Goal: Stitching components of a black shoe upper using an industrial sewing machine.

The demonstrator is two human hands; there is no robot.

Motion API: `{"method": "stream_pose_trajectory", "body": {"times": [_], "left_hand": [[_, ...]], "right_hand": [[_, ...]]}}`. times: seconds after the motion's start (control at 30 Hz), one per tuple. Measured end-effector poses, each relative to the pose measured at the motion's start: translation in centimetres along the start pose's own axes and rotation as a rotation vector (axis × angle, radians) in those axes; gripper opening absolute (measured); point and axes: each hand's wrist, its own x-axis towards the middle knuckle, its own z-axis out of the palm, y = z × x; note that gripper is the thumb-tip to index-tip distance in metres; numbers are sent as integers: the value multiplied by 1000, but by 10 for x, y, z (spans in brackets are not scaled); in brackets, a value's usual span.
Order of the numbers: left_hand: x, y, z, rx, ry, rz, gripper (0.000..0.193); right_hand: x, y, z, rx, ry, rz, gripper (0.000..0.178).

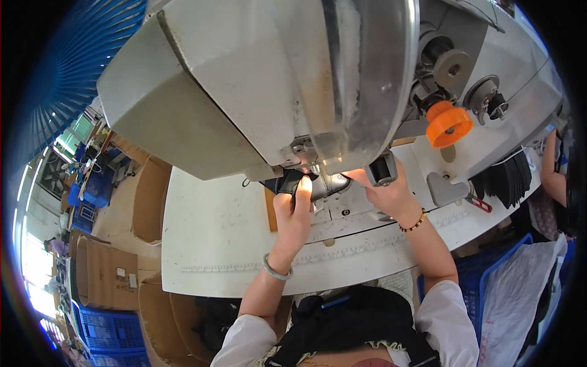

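A sewing machine (229,79) fills the upper middle, its needle area lit by a small lamp. Beneath it lies a small black stitched piece (330,185), leather-like, with a light grey sheen on part of it. My left hand (295,211) pinches the piece's left part, thumb on top and close to the presser foot. From the other side my right hand (391,192) holds the piece's right edge. Its fingertips are partly hidden behind a dark machine part (383,169).
The white table (208,235) has a printed ruler along its front. Red-handled snips (479,203) and a stack of black pieces (504,180) lie right. An orange knob (448,124) juts from the machine. Cardboard boxes (107,274) and blue crates (113,330) stand left; another person's arm (550,168) shows right.
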Motion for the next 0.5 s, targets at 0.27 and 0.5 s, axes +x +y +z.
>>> {"method": "stream_pose_trajectory", "body": {"times": [0.27, 0.5], "left_hand": [[5, 0, -8, -43, -83, -53, 28], [5, 0, -6, -25, -105, -41, 21]], "right_hand": [[10, -24, -6, 115, 29, 79, 20], [-1, -12, 6, 158, 81, 89, 24]]}}
